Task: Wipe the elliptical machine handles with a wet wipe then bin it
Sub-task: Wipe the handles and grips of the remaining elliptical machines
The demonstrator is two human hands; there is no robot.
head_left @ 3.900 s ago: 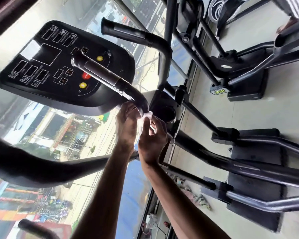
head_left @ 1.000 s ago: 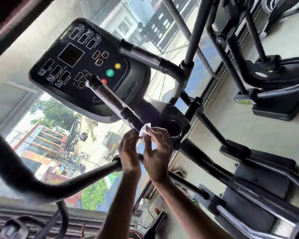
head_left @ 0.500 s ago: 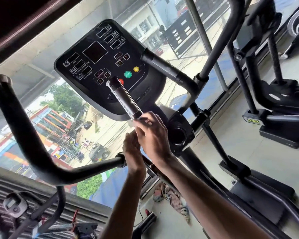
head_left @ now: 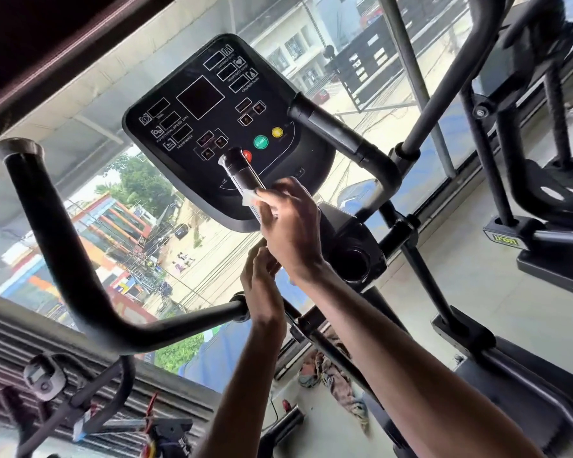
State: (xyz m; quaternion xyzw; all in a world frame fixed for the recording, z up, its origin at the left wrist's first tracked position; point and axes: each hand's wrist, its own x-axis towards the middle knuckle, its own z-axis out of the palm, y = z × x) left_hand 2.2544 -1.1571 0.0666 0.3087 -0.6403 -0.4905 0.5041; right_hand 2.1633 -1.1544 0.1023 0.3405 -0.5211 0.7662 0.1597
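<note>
- Wet wipe [head_left: 249, 197] is pinched in the right grip [head_left: 291, 223] and pressed on the short handle [head_left: 242, 175], in front of the console [head_left: 212, 104].
- Left grip [head_left: 262, 285] is curled round the same handle lower down, partly hidden by the right wrist.
- Long curved handle [head_left: 63, 242] is seen untouched, well apart.

The pale tiled floor [head_left: 460, 285] carries the black metal base of the elliptical machine [head_left: 549, 391]. A crumpled faded rag [head_left: 339, 385] lies on it beside that base.
</note>
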